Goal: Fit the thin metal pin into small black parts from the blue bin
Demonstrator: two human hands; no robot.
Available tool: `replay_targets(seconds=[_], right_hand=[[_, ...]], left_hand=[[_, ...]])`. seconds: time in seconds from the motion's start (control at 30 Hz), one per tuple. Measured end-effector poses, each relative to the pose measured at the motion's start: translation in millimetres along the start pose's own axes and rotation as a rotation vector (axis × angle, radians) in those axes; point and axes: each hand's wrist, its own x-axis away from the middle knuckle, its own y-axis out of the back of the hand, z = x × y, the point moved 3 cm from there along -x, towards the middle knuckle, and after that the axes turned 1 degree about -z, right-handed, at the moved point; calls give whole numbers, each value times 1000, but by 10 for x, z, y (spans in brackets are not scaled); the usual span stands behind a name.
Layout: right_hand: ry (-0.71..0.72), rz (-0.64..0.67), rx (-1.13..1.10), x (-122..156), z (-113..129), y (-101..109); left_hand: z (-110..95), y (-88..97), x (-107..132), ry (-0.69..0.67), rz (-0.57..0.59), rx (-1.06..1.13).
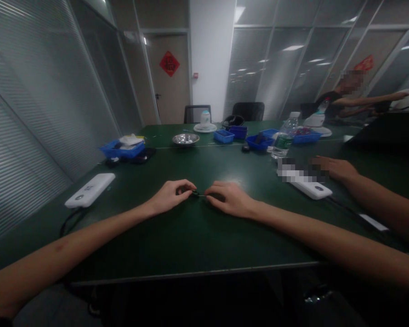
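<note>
Both my hands rest on the dark green table [191,236], fingertips almost meeting at its middle. My left hand [172,195] is closed in a pinch on a small dark part [194,193]. My right hand [230,199] is also pinched, its fingertips at the other end of the same small part, which seems to have a thin wire. The part is too small to name.
A white power bank [90,190] with a black cable lies at left, another [310,186] at right under a co-worker's hand [337,169]. Farther back stand blue trays [122,149], a metal bowl [186,139], a water bottle [282,141], a small fan [205,122] and chairs.
</note>
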Motion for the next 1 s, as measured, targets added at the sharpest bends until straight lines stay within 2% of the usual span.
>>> replay_targets(seconds=[0.2, 0.5, 1.0], right_hand=[[-3, -33, 0, 2, -40, -23], [12, -43, 4, -11, 3, 5], [-11, -46, -18, -11, -2, 20]], left_hand=[[-40, -27, 8, -18, -5, -70], [38, -46, 11, -47, 16, -52], [36, -36, 15, -66, 16, -44]])
